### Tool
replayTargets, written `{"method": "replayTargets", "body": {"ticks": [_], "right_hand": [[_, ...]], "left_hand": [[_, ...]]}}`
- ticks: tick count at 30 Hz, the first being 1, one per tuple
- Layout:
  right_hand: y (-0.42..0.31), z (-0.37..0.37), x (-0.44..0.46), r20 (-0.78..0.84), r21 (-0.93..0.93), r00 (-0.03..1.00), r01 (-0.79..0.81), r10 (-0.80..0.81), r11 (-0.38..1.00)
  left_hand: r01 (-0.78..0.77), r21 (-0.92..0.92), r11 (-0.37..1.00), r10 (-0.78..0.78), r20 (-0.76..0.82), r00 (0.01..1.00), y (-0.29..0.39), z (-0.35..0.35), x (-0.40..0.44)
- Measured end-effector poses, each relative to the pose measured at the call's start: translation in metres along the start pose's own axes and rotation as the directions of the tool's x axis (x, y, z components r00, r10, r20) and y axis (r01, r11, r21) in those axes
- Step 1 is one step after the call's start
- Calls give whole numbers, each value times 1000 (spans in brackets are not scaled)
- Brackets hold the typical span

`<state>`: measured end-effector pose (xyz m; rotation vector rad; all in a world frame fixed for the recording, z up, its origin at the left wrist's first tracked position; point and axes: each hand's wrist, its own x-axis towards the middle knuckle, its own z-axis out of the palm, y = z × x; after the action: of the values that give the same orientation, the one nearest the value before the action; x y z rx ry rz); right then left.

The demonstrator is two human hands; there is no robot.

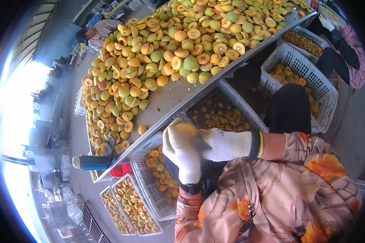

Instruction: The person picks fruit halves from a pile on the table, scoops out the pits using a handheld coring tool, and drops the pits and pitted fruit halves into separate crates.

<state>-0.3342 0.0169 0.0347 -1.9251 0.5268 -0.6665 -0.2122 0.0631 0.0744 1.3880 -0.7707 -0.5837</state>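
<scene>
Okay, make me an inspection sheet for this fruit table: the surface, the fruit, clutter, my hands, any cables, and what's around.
Surface: table heaped with fruit; grey top shows along the near edge, with small bits on it.
Job's things: halved fruit piled loosely; more lies in the crates beside and below the table.
Clutter: blue tube juts past the table's corner; red item under it, too hidden to name.
Hands: both gloved; left hand holds a yellow-orange piece; right hand close against it, fingers blurred.
Cables: nothing seen.
Surroundings: one person across the table, another to the right.
</scene>
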Motion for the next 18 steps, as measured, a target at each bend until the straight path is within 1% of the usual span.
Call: {"method": "replayTargets", "body": {"ticks": [1,4,5,7,8,10,14,16,18], "right_hand": [[2,3,0,-49,46,998,52,-50,998],[3,-6,2,-15,75,994,106,-105,992],[2,-11,4,-10,31,996,92,-92,995],[0,-18,6,0,-55,998,59,-59,997],[0,-19,5,-12,-135,998,63,-65,989],[3,-19,4,-39,-292,996,62,-76,955],[12,-18,5,-7,-311,1000,-13,11,950],[9,-23,6,31,-369,999,-4,17,930],[14,-19,4,30,-307,999,-16,27,952]], "left_hand": [[-28,8,1000,28,-3,1000,-2,1,1],[-108,23,994,108,-12,994,-11,5,3],[-136,21,990,137,-19,990,-12,6,5],[-92,-65,994,92,2,996,-8,7,8],[-65,-110,992,67,14,998,-6,8,9],[-54,-94,994,55,7,998,-3,9,7],[-61,-23,998,61,30,998,-11,2,9],[-63,5,998,63,48,997,-13,1,9],[-59,40,997,55,85,995,-13,-1,12]]}}
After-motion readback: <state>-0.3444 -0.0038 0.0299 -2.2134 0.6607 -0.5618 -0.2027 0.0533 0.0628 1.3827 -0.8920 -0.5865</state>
